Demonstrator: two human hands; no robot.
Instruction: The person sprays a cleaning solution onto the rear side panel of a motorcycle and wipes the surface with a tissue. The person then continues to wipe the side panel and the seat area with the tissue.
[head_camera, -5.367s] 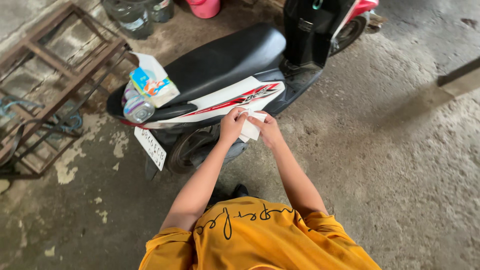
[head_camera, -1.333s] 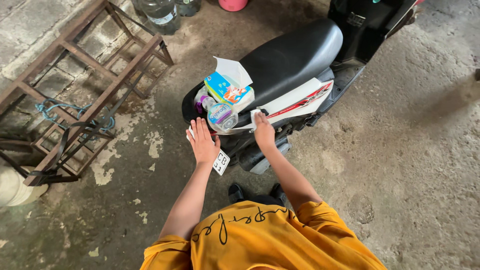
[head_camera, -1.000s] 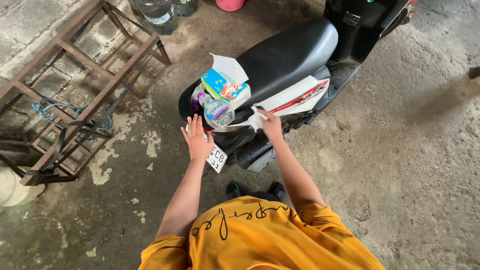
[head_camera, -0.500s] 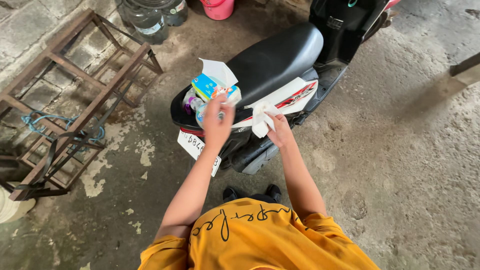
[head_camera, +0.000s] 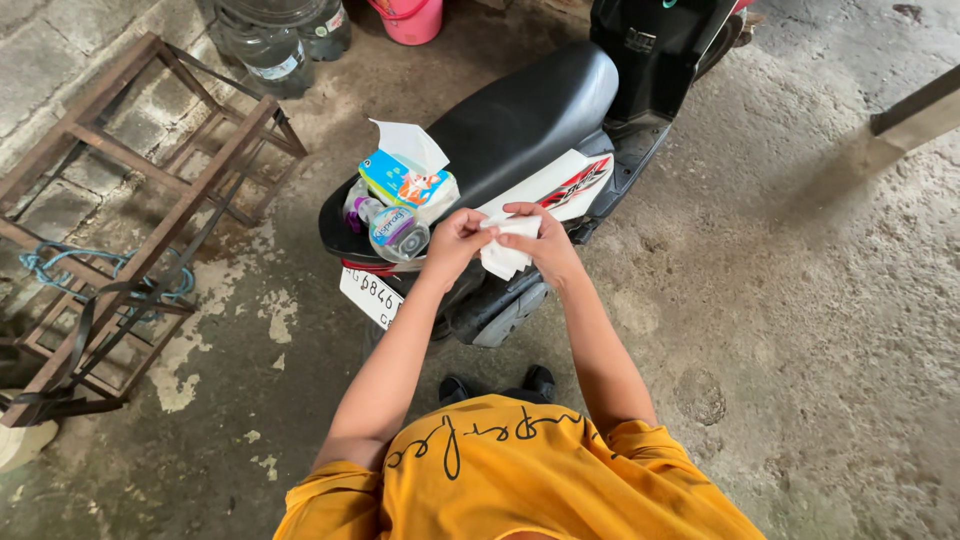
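Observation:
Both my hands meet over the rear of a scooter (head_camera: 530, 120) with a black seat and a white side panel. My left hand (head_camera: 453, 243) and my right hand (head_camera: 540, 247) together hold a white tissue (head_camera: 503, 253), which hangs crumpled between them. On the scooter's tail, just left of my hands, sit a colourful tissue pack (head_camera: 405, 183) with a white sheet sticking up and a clear plastic bottle (head_camera: 395, 228) lying on its side. The number plate (head_camera: 370, 297) shows below my left forearm.
A rusty metal frame (head_camera: 130, 200) with blue rope and straps stands at the left. Large water jugs (head_camera: 270, 40) and a pink bucket (head_camera: 408, 15) are at the top. A beam (head_camera: 915, 115) crosses the upper right over rough concrete floor.
My left hand came off the scooter's tail and joined my right hand on the tissue. My right hand lifted the tissue off the side panel. The view shifted slightly.

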